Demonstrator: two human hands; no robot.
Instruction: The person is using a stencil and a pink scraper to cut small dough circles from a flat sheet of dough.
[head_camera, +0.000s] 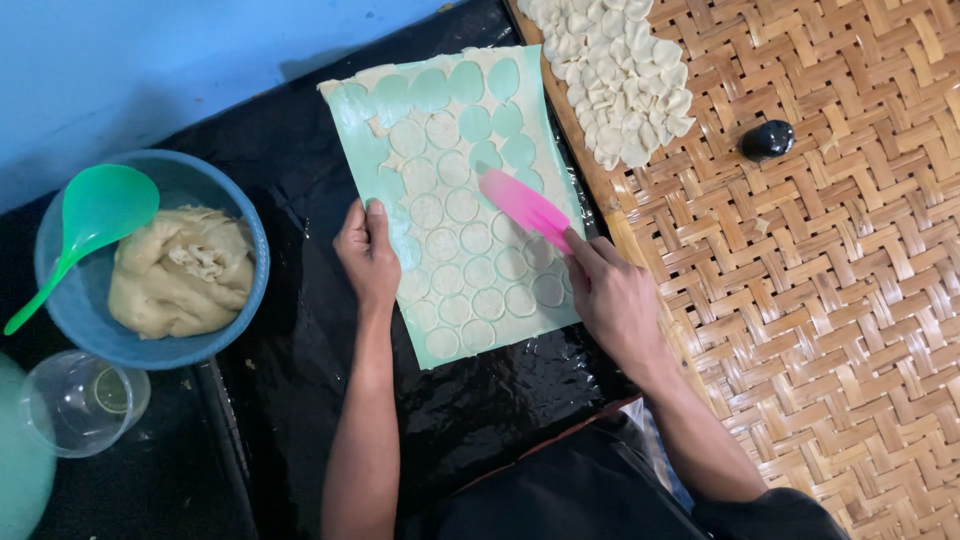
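A pale green mat (357, 135) lies on a black surface, covered by a thin dough sheet (455, 250) cut into several rounds; some rounds near the top are gone, leaving green circles. My left hand (366, 255) presses flat on the mat's left edge. My right hand (612, 295) grips a pink flat scraper (522, 205) whose blade rests on the dough near the mat's right side.
A woven bamboo tray (820, 280) at right carries a heap of cut dough rounds (615, 70) and a small black object (767, 139). At left a blue bowl (255, 235) holds a dough lump (180, 272) and a green ladle (90, 225). A clear plastic cup (80, 400) stands below it.
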